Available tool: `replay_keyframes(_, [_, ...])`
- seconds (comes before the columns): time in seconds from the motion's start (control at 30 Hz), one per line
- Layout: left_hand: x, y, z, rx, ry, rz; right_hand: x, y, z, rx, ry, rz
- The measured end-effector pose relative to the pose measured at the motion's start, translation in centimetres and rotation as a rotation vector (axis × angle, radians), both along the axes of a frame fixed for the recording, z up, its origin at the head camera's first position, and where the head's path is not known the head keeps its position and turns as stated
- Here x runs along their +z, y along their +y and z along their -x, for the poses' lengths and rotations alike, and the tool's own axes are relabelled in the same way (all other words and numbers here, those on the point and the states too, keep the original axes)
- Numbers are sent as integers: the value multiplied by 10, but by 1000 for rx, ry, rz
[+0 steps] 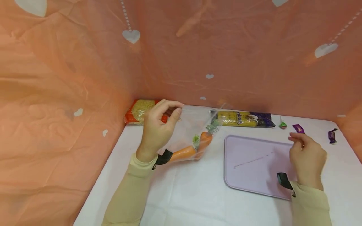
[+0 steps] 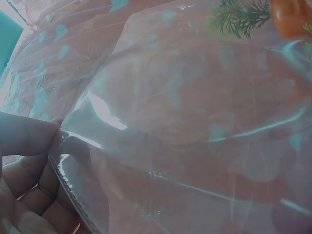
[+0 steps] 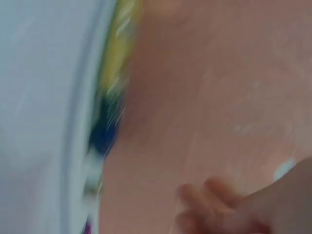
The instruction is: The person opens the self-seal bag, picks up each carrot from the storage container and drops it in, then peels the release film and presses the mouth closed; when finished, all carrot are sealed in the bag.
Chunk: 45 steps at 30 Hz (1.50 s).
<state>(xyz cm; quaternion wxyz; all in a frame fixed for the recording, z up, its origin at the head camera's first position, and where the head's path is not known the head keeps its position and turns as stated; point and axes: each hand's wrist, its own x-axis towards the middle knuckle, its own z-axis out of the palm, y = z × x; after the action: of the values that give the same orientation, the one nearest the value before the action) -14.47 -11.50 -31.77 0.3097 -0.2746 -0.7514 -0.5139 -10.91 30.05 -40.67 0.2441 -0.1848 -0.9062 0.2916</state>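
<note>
My left hand (image 1: 159, 125) pinches the edge of a clear plastic bag (image 1: 192, 121) between thumb and fingertips. Inside the bag, low down, are two orange carrots (image 1: 183, 153) with green leafy tops; the left wrist view shows one carrot (image 2: 290, 19) at its upper right through the film. Over the right part of a lilac tray (image 1: 246, 163), my right hand (image 1: 308, 157) hovers with loosely bent fingers and nothing visible in them. A purple-wrapped candy (image 1: 298, 128) shows just beyond its fingertips. The right wrist view is blurred.
A yellow and dark blue spaghetti pack (image 1: 240, 119) lies along the back edge. To its right are a lollipop (image 1: 282, 125) and another wrapped candy (image 1: 332, 136). A red pasta packet (image 1: 139, 111) sits at the back left, partly behind my left hand. Orange cloth walls (image 1: 240, 62) surround the table.
</note>
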Motion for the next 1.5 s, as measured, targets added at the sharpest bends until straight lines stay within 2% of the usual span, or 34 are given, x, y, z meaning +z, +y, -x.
replay_keyframes(0.03, [0, 0, 0, -3, 4, 3, 3, -11, 5, 52, 58, 21])
replay_keyframes(0.1, [0, 1, 0, -6, 9, 5, 9, -37, 15, 230, 110, 123])
replay_keyframes(0.17, [1, 1, 0, -14, 8, 6, 12, -65, 25, 470, 115, 314])
replay_keyframes(0.27, [2, 1, -1, -31, -2, 8, 15, -101, 37, 794, 48, 629])
replay_keyframes(0.37, [2, 0, -2, -50, -14, 7, 16, -125, 42, 972, -2, 869])
replay_keyframes(0.43, [1, 0, -1, -61, -15, -6, 17, -132, 42, 1018, 2, 955])
replay_keyframes(0.5, [0, 0, -1, -68, -13, -24, 16, -135, 41, 1003, 27, 1011])
replay_keyframes(0.6, [-2, -1, 2, -82, -18, -43, 13, -136, 38, 919, 77, 1050])
replay_keyframes(0.73, [-5, -2, 8, -99, -68, -58, 10, -132, 33, 829, 136, 1071])
replay_keyframes(0.93, [-2, -6, 12, -110, -241, -44, 17, -130, 29, 747, 195, 1034])
replay_keyframes(1.07, [1, -10, 13, -178, -379, -15, 21, -130, 27, 664, 187, 966])
replay_keyframes(1.13, [-4, -14, 19, -225, -450, -3, 22, -129, 26, 631, 188, 931])
replay_keyframes(1.2, [-12, -17, 26, -256, -500, 18, 23, -128, 27, 621, 198, 921])
replay_keyframes(1.3, [-25, -21, 36, -263, -508, 63, 25, -126, 28, 627, 203, 915])
replay_keyframes(1.43, [-30, -23, 42, -257, -504, 104, 27, -120, 29, 642, 188, 911])
replay_keyframes(1.5, [-30, -26, 43, -265, -539, 109, 27, -117, 29, 644, 171, 901])
